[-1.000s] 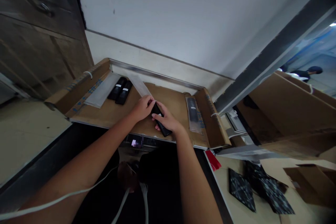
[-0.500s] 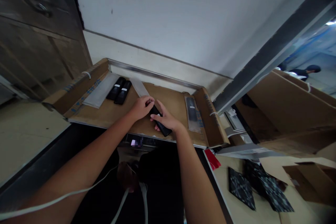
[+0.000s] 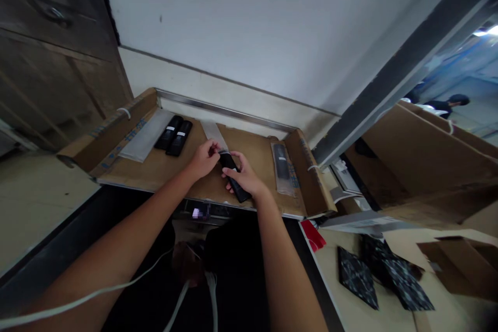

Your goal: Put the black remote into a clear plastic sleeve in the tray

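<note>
My right hand (image 3: 245,177) grips a black remote control (image 3: 233,176) above the cardboard sheet (image 3: 171,168) on the bench. My left hand (image 3: 203,158) pinches the open end of a clear plastic sleeve (image 3: 213,135) at the remote's far tip. The tip sits at the mouth of the sleeve; how far in it is I cannot tell. Two bare black remotes (image 3: 174,135) lie side by side at the back left. One remote inside a clear bag (image 3: 282,166) lies to the right of my hands.
A stack of clear sleeves (image 3: 144,135) lies left of the two remotes. Raised cardboard flaps (image 3: 311,174) edge the sheet on both sides. Dark patterned pieces (image 3: 383,275) and cardboard boxes (image 3: 462,264) lie at the lower right. A white cable (image 3: 101,290) crosses my left arm.
Both hands stay together on the remote and sleeve. My left fingers have shifted slightly along the sleeve's end, and the view has drifted a little.
</note>
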A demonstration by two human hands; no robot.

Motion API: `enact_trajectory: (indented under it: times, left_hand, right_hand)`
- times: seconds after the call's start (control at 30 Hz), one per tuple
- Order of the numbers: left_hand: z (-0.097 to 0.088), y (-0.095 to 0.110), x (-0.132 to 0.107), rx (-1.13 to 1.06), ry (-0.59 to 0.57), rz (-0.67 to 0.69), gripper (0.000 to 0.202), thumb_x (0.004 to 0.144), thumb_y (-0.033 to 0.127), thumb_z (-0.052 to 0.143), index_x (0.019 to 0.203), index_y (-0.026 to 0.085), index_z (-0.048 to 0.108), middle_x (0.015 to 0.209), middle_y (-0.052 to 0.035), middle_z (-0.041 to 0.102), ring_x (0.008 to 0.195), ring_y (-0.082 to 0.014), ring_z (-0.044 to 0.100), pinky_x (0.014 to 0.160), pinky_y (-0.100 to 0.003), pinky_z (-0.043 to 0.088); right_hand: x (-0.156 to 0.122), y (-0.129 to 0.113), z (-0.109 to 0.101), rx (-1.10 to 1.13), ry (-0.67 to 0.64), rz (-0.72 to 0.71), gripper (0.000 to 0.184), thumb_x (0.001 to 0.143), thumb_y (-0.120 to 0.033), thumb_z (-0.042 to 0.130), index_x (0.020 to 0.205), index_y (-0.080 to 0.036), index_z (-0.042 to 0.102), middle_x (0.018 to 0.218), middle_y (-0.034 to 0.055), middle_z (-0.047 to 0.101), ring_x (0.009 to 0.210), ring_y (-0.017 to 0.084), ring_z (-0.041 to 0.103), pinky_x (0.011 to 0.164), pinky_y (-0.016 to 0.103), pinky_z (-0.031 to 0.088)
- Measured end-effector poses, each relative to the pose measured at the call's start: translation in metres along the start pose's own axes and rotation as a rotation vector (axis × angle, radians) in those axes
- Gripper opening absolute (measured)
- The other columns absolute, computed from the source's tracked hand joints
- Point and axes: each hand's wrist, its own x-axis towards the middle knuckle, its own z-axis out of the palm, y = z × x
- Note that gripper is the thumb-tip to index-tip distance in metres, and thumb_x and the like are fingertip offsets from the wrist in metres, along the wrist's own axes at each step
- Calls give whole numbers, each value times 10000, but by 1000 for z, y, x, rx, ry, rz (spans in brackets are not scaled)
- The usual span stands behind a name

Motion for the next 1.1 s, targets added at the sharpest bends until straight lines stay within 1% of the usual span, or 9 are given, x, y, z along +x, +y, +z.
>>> enact_trajectory:
  times: [0.07, 0.17, 0.27, 0.43, 0.73, 0.93, 1.03, 1.1]
  left_hand:
    - [1, -1, -2, -19, 19, -16, 203, 698, 83, 546, 871, 190, 547, 733, 33, 542, 648, -112, 541, 614, -246, 459]
    - [2, 1, -6, 82, 20, -2, 164, 702, 115, 587, 841, 190, 544, 753, 20, 587, 663, -117, 557, 635, -256, 462]
    - [1, 4, -8, 187, 21, 11, 118, 736, 157, 599, 850, 188, 585, 768, 8, 635, 654, -121, 569, 632, -262, 454]
    - [-1, 5, -7, 244, 28, 16, 74, 767, 173, 575, 811, 188, 632, 720, 9, 653, 629, -127, 559, 636, -270, 448]
    - [-2, 12, -11, 245, -83, 61, 68, 757, 184, 572, 758, 176, 639, 703, 10, 642, 631, -129, 546, 605, -256, 411]
    - [-2, 13, -13, 167, -253, 75, 97, 777, 232, 579, 753, 177, 656, 705, 13, 633, 656, -130, 548, 615, -250, 414]
    - [-2, 13, -13, 156, -250, 73, 101, 783, 225, 568, 764, 178, 656, 699, 19, 623, 649, -125, 541, 616, -249, 410]
    - [-2, 12, -14, 161, -233, 73, 99, 784, 224, 568, 766, 180, 655, 693, 20, 620, 642, -124, 535, 607, -248, 405]
  right_hand:
    - [0, 1, 2, 19, 59, -13, 667, 776, -446, 716, 1295, -331, 314, 828, -50, 654, 468, 116, 617, 403, 234, 527]
    - [1, 3, 4, 34, 116, -23, 654, 761, -452, 723, 1250, -325, 308, 813, -62, 645, 460, 119, 612, 403, 243, 528]
    - [2, 4, 5, 35, 131, -22, 651, 750, -454, 728, 1222, -319, 301, 810, -63, 642, 457, 121, 609, 400, 247, 527]
    - [1, 4, 6, 15, 143, 0, 644, 737, -450, 735, 1187, -314, 294, 820, -60, 641, 471, 124, 614, 405, 251, 530]
    - [2, 3, 8, 55, 248, 4, 631, 699, -454, 772, 1093, -291, 307, 804, -72, 601, 478, 141, 636, 388, 267, 543]
    - [8, 8, 8, 72, 336, -7, 632, 686, -512, 782, 1034, -276, 311, 812, -63, 609, 482, 145, 646, 386, 281, 556]
    - [11, 10, 10, 74, 402, -23, 618, 668, -534, 791, 968, -265, 322, 776, -64, 604, 481, 148, 643, 385, 282, 555]
    - [13, 12, 11, 73, 431, -42, 618, 649, -542, 801, 923, -263, 322, 712, -74, 588, 474, 155, 636, 382, 278, 544]
